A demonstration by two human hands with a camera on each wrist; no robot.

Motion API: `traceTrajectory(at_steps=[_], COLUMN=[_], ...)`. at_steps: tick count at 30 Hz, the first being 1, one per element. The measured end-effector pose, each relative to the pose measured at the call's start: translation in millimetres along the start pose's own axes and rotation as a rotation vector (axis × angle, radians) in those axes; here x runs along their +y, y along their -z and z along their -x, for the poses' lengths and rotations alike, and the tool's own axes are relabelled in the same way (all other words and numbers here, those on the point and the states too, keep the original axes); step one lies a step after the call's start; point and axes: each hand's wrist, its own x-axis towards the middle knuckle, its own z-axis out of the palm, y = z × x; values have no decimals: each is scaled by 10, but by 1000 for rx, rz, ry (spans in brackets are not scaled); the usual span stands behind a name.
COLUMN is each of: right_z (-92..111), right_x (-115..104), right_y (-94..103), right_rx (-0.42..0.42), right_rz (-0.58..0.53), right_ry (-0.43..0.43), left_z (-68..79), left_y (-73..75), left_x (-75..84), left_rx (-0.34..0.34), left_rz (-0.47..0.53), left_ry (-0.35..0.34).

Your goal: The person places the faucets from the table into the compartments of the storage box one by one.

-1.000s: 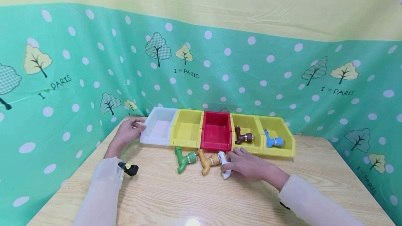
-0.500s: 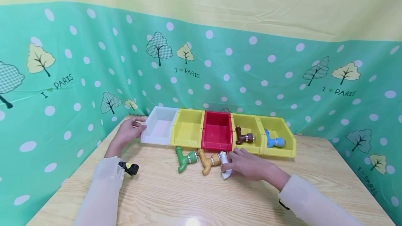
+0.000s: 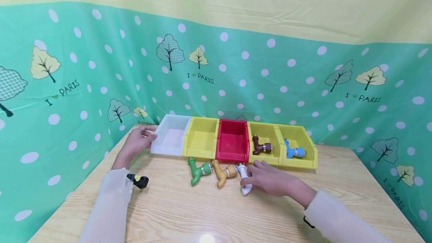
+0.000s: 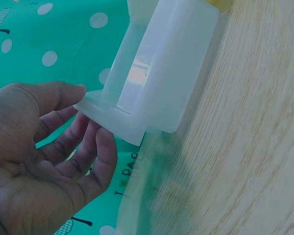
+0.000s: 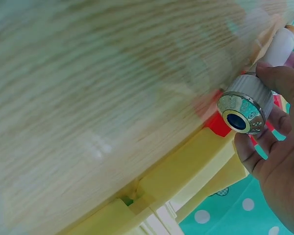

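Observation:
My right hand grips a white faucet just in front of the bins; its ribbed knob with a chrome ring shows in the right wrist view. To its left lie an orange-yellow faucet and a green faucet on the table. At the far left end of the bin row, my left hand holds the side rim of a translucent white bin, thumb on the edge and fingers curled beneath it in the left wrist view.
Beside the white bin stand a yellow bin, a red bin and two more yellow bins. A brown faucet lies in one, a blue faucet in the rightmost. A patterned curtain hangs behind the wooden table.
The right hand has shifted slightly right and toward the body with the white faucet, widening its distance from the orange-yellow one. The left hand stays on the white bin.

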Motion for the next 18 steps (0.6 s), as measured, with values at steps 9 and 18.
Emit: traceTrajectory(at_steps=[9,18], right_z=[58,-35], right_x=[4,42], right_y=[95,208], right_rx=[-43,0], right_rz=[-7,38], right_ry=[-52,-59], left_z=[-10,-23], left_y=[7,7], left_x=[19,-3], left_rx=[5,-10], left_rz=[6,23], left_ry=[10,7])
